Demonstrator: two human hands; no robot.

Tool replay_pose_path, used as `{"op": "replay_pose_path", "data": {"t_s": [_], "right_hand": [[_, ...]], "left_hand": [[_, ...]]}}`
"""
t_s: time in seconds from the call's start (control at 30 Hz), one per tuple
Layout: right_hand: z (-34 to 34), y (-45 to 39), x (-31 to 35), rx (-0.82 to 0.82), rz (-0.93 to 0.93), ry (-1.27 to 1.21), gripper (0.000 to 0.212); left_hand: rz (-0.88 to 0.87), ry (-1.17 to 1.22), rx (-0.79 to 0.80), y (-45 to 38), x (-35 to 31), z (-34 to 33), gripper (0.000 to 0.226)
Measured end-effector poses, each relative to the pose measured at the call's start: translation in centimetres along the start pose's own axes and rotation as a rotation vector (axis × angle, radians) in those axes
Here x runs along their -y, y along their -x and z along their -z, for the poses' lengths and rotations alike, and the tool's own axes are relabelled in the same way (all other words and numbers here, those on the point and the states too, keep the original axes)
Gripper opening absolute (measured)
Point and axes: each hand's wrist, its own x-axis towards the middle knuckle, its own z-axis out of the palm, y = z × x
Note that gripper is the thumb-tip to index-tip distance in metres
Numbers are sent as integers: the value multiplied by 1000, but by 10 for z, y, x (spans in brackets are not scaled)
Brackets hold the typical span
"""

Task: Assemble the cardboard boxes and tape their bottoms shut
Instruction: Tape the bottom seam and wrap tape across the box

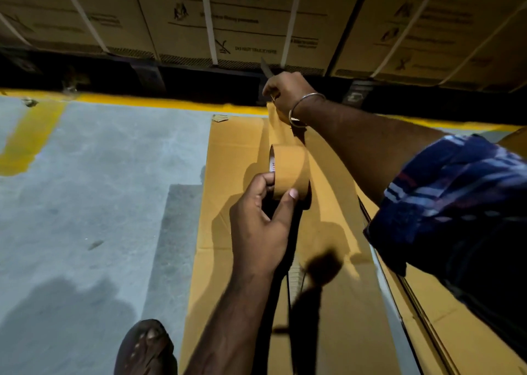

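A cardboard box stands on the floor with its closed flaps facing up. My left hand grips a roll of brown tape over the middle seam. A strip of tape runs from the roll to the box's far edge. My right hand is at that far edge, pinching the tape's end and holding a small knife whose blade points up and away.
Large strapped cartons on dark pallets stand just beyond a yellow floor line. Grey concrete floor lies to the left. More cardboard lies at the right. My sandalled foot is at the bottom left.
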Motion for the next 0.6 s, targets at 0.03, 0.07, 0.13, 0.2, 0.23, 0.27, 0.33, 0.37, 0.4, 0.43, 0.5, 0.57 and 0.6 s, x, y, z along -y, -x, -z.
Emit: {"op": "replay_pose_path", "data": {"t_s": [0.03,0.07,0.13,0.2,0.23,0.27,0.33,0.37,0.4,0.43,0.5,0.57,0.6], "right_hand": [[-3,-4,-3,22,-17,8,35],[-7,-6,-6,51,-36,15,34],[-10,-7,-9,128,-74,23,35],[-10,-10,-10,237,-115,-4,37],[-9,-11,-9,289,-136,-26,36],[-8,-11,-8,331,-156,-45,33],[-9,-11,-8,371,-171,-83,30],[-10,-12,-10,373,-173,-106,29],[-11,-12,-11,372,-175,-124,27],[-11,-11,-11,376,-179,-132,26],[-14,-12,-13,365,-201,-143,23],[-19,-11,-16,254,-250,-188,19],[-19,-8,-17,161,-269,-243,19]], "left_hand": [[-10,-4,-2,-3,1,0,18],[-16,-7,-2,-6,2,0,18],[-26,-10,-1,-11,3,-2,17],[-21,-24,2,-12,4,-4,17],[-19,-39,5,-11,3,-5,16],[-20,-53,9,-11,3,-5,16],[-26,-62,5,-8,4,-5,14],[-23,-56,-1,-8,4,-4,14],[-13,-46,-3,-7,4,-2,14],[-6,-40,1,-7,5,-1,13],[-14,-30,17,-6,7,0,12],[-24,-21,21,-6,9,0,11],[-26,-18,21,-6,9,0,11]]}}
